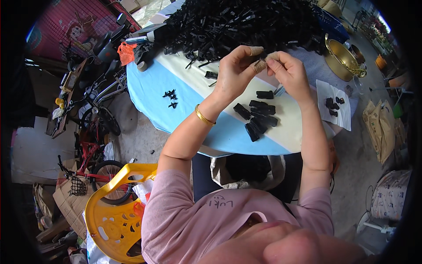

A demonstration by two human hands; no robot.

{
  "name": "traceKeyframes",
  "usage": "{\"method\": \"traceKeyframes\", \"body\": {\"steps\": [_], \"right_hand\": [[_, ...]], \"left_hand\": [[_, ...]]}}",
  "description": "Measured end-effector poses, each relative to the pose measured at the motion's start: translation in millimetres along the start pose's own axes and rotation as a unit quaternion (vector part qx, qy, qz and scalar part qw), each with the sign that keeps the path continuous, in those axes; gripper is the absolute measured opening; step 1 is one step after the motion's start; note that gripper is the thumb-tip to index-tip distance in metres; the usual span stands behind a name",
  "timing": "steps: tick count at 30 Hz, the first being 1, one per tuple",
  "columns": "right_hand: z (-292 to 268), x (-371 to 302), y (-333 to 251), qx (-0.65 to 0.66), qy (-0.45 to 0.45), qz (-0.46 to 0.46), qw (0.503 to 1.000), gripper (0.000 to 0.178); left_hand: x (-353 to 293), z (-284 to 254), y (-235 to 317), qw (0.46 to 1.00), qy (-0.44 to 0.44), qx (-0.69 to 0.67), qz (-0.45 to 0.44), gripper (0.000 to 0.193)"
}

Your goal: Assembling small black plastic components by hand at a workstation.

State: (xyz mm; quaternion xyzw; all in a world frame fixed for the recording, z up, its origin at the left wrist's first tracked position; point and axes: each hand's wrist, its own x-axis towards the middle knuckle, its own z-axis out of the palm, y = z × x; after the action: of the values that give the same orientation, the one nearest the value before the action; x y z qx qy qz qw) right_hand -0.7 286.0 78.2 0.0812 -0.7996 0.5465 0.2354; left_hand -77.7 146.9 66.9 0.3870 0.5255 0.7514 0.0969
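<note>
Above the far part of a round table with a blue and cream cover point(151, 97), my left hand point(237, 70) and my right hand point(290, 75) meet fingertip to fingertip. Tan sleeves cover some of the fingertips. Both hands pinch at a tiny dark thing too small to name. Behind them rises a big heap of black plastic parts point(228, 26). Several black rectangular pieces point(263, 119) lie between my forearms. Small black bits point(170, 94) sit left of my left forearm. On the right, a white sheet point(343, 92) bears several dark lumps point(332, 105).
A gold-coloured pot point(335, 66) stands at the back right. An orange plastic bag point(126, 53) rests at the table's left edge. An open fabric bag point(220, 174) is at my lap. To the left are a yellow plastic chair point(99, 211) and a red bicycle point(90, 154).
</note>
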Motion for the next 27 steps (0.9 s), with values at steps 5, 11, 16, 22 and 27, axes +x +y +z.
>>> {"method": "traceKeyframes", "body": {"steps": [5, 11, 16, 22, 27], "right_hand": [[6, -1, -5, -0.054, 0.008, 0.001, 0.999, 0.014], [-6, 4, 1, -0.039, -0.039, 0.075, 0.996, 0.016], [-54, 14, 48, -0.112, 0.063, 0.083, 0.988, 0.022], [-65, 23, 104, -0.546, 0.092, 0.214, 0.805, 0.023], [-70, 24, 103, -0.518, 0.053, 0.284, 0.805, 0.022]], "left_hand": [[-6, 2, -4, 0.999, 0.038, 0.014, 0.013, 0.022], [-2, -4, -6, 0.944, -0.001, 0.285, 0.168, 0.021], [6, -15, -18, 0.968, -0.103, 0.216, -0.071, 0.029], [-1, -9, -13, 0.878, -0.355, 0.302, -0.110, 0.022], [-2, -11, -24, 0.903, -0.362, 0.208, -0.099, 0.030]]}}
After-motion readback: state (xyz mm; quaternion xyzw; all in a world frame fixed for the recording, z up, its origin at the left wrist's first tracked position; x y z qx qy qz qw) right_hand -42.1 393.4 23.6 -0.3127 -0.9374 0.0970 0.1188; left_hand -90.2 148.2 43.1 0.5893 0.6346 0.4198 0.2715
